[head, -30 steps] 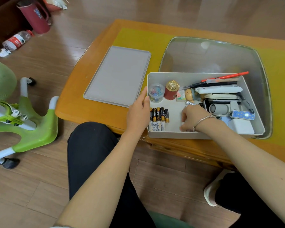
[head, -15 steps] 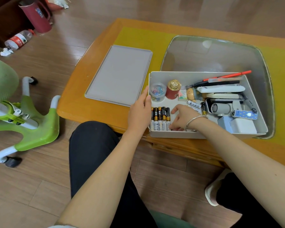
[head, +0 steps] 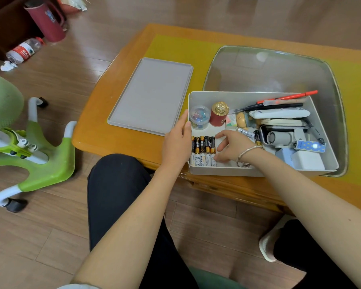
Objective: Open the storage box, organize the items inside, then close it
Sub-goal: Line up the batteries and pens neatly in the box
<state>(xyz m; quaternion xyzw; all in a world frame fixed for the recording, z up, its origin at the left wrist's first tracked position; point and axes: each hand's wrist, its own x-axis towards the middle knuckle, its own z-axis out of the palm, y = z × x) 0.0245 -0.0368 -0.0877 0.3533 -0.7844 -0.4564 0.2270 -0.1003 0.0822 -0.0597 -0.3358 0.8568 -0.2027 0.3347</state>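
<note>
Head view: storage box [head: 248, 171] open at the desk's near edge, lid [head: 152, 94] beside it; right hand [head: 230, 148], fingers relaxed and holding nothing, has shifted from the clutter to the battery row [head: 203, 151], left hand [head: 176, 142] flat against the box wall—sorting incomplete.

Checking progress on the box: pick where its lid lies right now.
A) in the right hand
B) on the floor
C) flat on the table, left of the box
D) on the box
C: the lid lies flat on the table, left of the open storage box, with neither hand holding it.
</note>
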